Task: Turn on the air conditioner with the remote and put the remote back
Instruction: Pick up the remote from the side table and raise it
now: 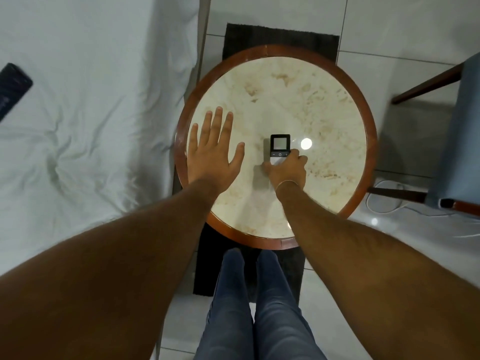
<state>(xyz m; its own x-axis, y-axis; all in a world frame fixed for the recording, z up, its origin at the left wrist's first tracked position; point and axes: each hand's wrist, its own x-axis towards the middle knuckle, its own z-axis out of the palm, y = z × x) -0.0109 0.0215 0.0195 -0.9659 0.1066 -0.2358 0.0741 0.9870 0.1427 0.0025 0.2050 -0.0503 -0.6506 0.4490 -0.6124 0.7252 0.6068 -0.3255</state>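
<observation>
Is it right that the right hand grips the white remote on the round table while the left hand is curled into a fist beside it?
Not quite. In the head view the left hand is not a fist: it is open, fingers spread, palm down over the round table. The rest holds: the right hand has its grip on the white remote on that table.

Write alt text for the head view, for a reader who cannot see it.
Seen from above, the right hand grips a small white remote on a round marble table, screen end pointing away. The left hand lies open and flat near the table's left edge. A white bed with a dark remote is at left, a chair at right.
</observation>
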